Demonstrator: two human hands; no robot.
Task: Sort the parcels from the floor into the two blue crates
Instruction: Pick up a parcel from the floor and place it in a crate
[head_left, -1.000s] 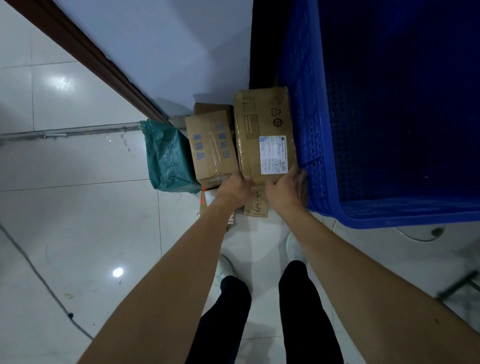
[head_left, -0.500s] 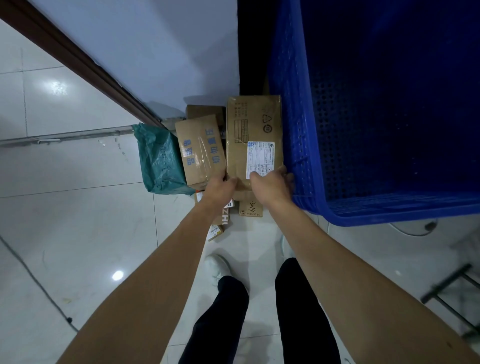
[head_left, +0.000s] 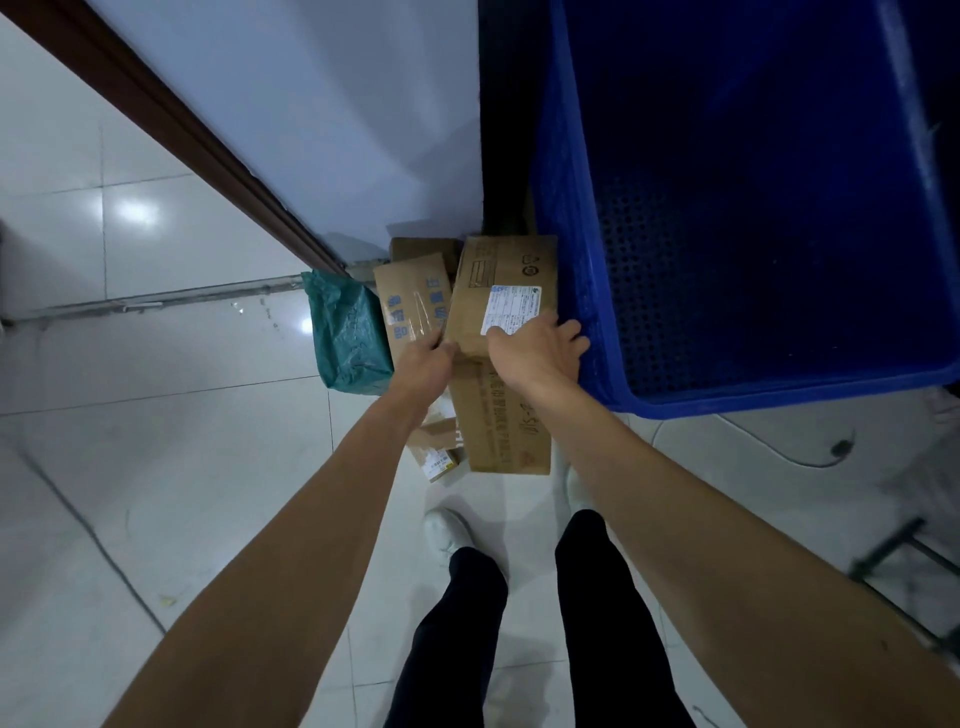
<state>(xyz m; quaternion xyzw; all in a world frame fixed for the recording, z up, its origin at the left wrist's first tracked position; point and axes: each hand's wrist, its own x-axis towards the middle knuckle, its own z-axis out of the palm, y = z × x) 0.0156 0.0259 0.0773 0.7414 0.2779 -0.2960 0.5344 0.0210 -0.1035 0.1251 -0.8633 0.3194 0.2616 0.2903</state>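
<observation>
Gripping box (head_left: 483, 291) w/ both hands: left hand (head_left: 425, 366) curled on left edge, right hand (head_left: 537, 349) clasping top, beside blue crate (head_left: 587, 291).

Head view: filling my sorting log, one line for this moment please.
left hand, right hand: gripping labelled cardboard box; beside blue crate; not yet inside

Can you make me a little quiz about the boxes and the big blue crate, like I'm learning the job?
1. True or false: the green bag lies on the floor, outside the blue crate.
2. Which parcel do the left hand and right hand grip? A the big cardboard box; B the green bag; C the box with blue letters.
3. Fill in: the label on the big cardboard box is ____.
Key: 1 true; 2 A; 3 white.
</observation>
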